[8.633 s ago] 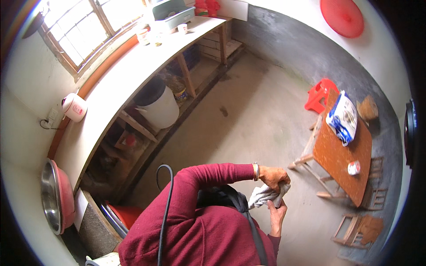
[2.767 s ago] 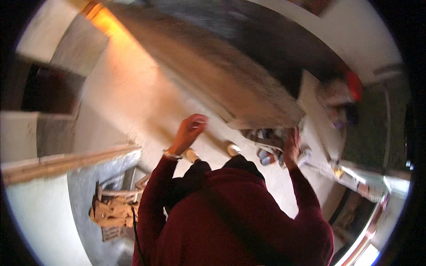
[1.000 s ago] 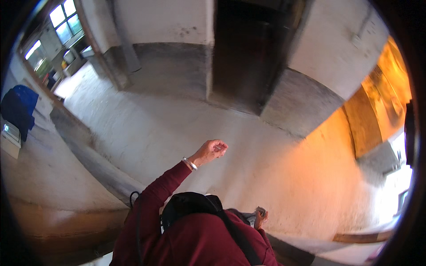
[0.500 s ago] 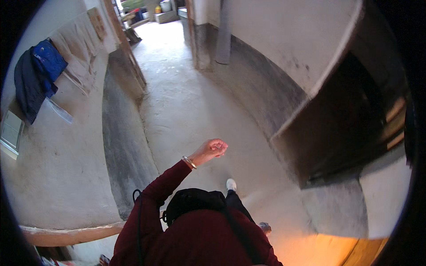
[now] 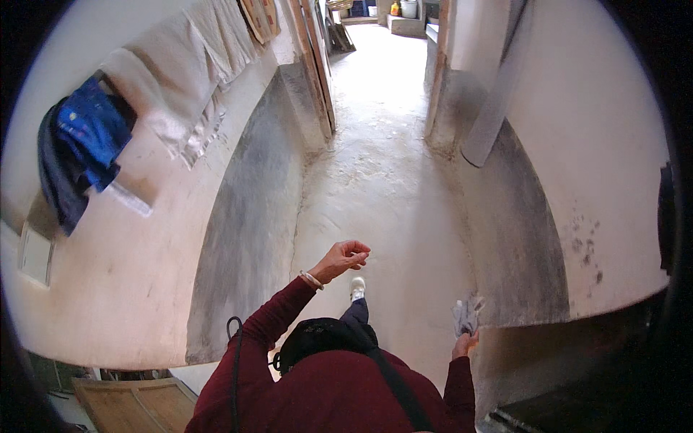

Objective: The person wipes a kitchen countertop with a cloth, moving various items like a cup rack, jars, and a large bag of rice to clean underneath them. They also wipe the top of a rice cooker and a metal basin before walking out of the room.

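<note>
My left hand (image 5: 342,261) hangs in front of my body above the concrete floor, its fingers loosely bent and a little apart, with nothing visible in them. A pale bracelet (image 5: 312,280) circles that wrist. Lower and to the right, my right hand (image 5: 466,344) is closed on the lower end of a crumpled grey cloth (image 5: 465,316); its folds stick up past the fingers, and its exact shape is blurred. Between the hands, one white shoe (image 5: 357,288) shows on the floor.
A doorway ahead has a wooden frame (image 5: 317,72) and leads to a bright floor (image 5: 382,61). Blue clothing (image 5: 94,130) and a pale cloth (image 5: 162,94) hang on the left wall. A grey pipe (image 5: 491,119) leans at the right. Wooden panels (image 5: 130,405) lie at lower left.
The view has swung left, so the doorway now lies more to the right. My right hand and the grey cloth have come further into view. My left hand's fingers have loosened slightly.
</note>
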`<state>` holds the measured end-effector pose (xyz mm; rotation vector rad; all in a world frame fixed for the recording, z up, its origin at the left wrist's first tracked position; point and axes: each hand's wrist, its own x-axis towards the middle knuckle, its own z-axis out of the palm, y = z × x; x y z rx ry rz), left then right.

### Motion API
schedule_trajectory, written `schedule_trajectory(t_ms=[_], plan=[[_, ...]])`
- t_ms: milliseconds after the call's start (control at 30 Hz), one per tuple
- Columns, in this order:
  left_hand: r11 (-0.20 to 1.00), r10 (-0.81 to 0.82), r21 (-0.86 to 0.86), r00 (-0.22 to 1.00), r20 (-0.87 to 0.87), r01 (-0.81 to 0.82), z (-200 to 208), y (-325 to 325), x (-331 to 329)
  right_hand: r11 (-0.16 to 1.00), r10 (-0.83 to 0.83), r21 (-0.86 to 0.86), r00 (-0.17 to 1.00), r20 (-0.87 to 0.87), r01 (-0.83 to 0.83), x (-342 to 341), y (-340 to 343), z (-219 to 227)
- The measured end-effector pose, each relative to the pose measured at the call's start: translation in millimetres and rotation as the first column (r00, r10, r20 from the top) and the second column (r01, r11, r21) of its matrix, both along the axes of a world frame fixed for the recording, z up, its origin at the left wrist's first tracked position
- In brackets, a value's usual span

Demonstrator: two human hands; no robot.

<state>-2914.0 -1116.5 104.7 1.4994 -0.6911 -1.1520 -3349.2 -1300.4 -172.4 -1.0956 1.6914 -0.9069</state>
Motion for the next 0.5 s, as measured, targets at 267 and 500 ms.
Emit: schedule_trajectory(t_ms=[267, 500], plan=[[0.996, 0.063, -0.064, 0.998, -0.007, -0.064, -7, -128, 174, 0.965, -0.208, 0.192, 0.968, 0.137, 0.18, 163, -106, -37], [0.997, 0.062, -0.045, 0.998, 0.0, -0.062, -1, -221, 317, 0.997, -0.072, -0.015, 0.964, 0.256, 0.078, 363, -174, 28]])
